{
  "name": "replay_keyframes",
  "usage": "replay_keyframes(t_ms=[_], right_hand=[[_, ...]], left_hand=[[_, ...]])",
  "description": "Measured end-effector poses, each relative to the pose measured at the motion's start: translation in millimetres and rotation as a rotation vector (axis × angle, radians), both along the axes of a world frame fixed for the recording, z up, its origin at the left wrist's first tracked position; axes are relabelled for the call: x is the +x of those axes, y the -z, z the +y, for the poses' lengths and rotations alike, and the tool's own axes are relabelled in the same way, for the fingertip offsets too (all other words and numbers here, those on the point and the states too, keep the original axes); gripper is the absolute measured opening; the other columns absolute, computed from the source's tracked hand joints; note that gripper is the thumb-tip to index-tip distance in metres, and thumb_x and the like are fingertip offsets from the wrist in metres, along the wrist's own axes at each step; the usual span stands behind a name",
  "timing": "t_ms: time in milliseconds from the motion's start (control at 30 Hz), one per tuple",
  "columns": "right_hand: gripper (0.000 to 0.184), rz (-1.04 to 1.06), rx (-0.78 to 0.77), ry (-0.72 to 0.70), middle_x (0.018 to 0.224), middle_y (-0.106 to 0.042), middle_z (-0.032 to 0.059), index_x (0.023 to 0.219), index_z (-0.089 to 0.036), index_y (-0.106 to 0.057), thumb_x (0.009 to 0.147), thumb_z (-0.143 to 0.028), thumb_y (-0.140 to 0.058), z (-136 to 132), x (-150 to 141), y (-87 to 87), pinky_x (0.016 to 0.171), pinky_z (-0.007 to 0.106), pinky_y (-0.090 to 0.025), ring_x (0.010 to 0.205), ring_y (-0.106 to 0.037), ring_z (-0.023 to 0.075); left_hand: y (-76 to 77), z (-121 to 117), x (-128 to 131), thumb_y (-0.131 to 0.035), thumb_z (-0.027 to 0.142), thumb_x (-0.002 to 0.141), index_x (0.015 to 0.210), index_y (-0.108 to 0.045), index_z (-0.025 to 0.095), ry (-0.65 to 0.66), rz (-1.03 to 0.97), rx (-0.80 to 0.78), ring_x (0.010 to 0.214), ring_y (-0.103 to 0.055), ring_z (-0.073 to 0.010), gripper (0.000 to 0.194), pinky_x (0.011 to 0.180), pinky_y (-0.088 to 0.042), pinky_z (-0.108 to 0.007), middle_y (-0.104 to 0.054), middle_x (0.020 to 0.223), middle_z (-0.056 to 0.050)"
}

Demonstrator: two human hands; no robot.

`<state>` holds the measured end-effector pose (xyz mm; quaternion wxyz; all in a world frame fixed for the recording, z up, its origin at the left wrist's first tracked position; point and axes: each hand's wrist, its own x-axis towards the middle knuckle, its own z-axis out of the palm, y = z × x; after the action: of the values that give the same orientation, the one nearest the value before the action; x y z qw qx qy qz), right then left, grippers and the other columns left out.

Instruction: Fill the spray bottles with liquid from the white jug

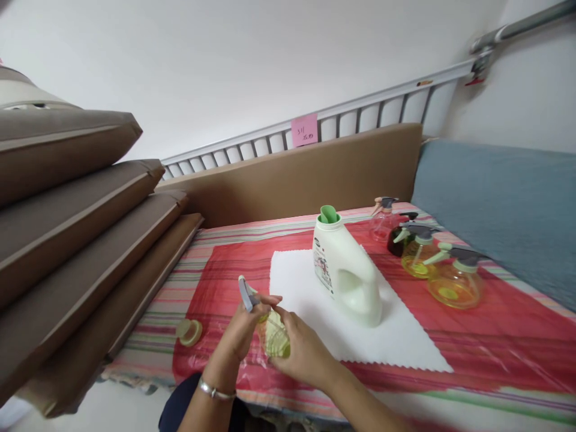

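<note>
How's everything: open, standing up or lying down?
Held spray bottle: in left hand and right hand, trigger head up.
White jug: standing, uncapped, green spout showing.
Cream cap: lying on red sheet.
Pink spray bottle: standing, top on.
Dark bottle: standing, partly hidden.
Yellow spray bottle: standing, top on.
Orange spray bottle: standing, top on.

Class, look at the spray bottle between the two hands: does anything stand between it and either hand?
Nothing visible does: the right hand holds the spray bottle by its body, and the left hand is at its top, by the spray head.
</note>
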<state>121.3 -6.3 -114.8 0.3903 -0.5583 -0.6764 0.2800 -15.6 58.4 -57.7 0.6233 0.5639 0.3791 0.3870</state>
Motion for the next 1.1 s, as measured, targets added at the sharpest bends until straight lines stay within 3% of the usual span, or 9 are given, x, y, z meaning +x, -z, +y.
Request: replay_keyframes(t_ms=[167,433,700,833,967,1100], right_hand=[[0.080,0.190,0.013,-0.048,0.125,-0.057,0.0078,0.136,-0.025,-0.037,0.062,-0.020,-0.069,-30.9,-1.0,-19.4,0.095,0.040,-0.046,0.111,-0.057,0.0256],[0.085,0.243,0.091,-0.004,0.130,-0.055,0.0069,0.138,-0.026,-0.035,0.061,-0.018,-0.070,-52.1,-2.0,-38.5,0.102,0.039,-0.042,0.117,-0.054,0.0244],[0.085,0.340,0.174,-0.005,0.129,-0.055,0.0046,0.137,-0.030,-0.036,0.061,-0.013,-0.070,-67.2,-9.1,-47.8,0.102,0.038,-0.043,0.117,-0.054,0.0240],[0.087,0.367,0.199,0.031,0.130,-0.054,0.0061,0.138,-0.028,-0.034,0.060,-0.014,-0.070,-71.0,-8.7,-48.0,0.102,0.038,-0.042,0.117,-0.053,0.0245],[0.085,0.307,0.184,0.098,0.125,-0.055,0.0071,0.138,-0.025,-0.035,0.061,-0.017,-0.072,-75.1,-6.7,-48.1,0.100,0.037,-0.043,0.114,-0.054,0.0241],[0.089,0.246,0.174,0.118,0.123,-0.055,0.0072,0.139,-0.025,-0.035,0.060,-0.019,-0.075,-79.3,-5.2,-53.0,0.102,0.038,-0.041,0.115,-0.052,0.0253]], left_hand=[[-24.4,-25.8,0.2,-0.069,0.029,0.072,0.095,-0.067,0.020,0.155,-0.112,-0.079,0.114,-0.058,-0.0309,0.025,0.098,-0.039,-0.043,-0.072,0.109,-0.012],[-39.1,-56.5,2.5,-0.065,0.046,0.078,0.095,-0.067,0.019,-0.017,-0.082,0.073,0.114,-0.057,-0.0314,0.032,0.097,-0.039,-0.043,-0.070,0.112,-0.013],[-59.5,-78.6,-10.6,-0.061,0.052,0.080,0.105,-0.071,0.022,0.065,0.127,0.181,0.112,-0.057,-0.0310,0.041,0.097,-0.042,-0.042,-0.067,0.117,-0.011],[-67.0,-83.4,-11.4,-0.069,0.053,0.072,0.103,-0.071,0.021,-0.007,0.085,0.198,0.108,-0.060,-0.0315,0.044,0.093,-0.046,-0.042,-0.070,0.109,-0.011],[-72.6,-81.3,-8.6,-0.077,0.047,0.063,0.089,-0.070,0.018,-0.138,0.054,0.305,0.094,-0.065,-0.0294,0.040,0.085,-0.049,-0.038,-0.073,0.092,-0.009],[-74.6,-82.1,-6.3,-0.079,0.038,0.065,0.084,-0.069,0.018,-0.212,0.115,0.376,0.086,-0.065,-0.0255,0.029,0.081,-0.048,-0.034,-0.073,0.087,-0.007]])
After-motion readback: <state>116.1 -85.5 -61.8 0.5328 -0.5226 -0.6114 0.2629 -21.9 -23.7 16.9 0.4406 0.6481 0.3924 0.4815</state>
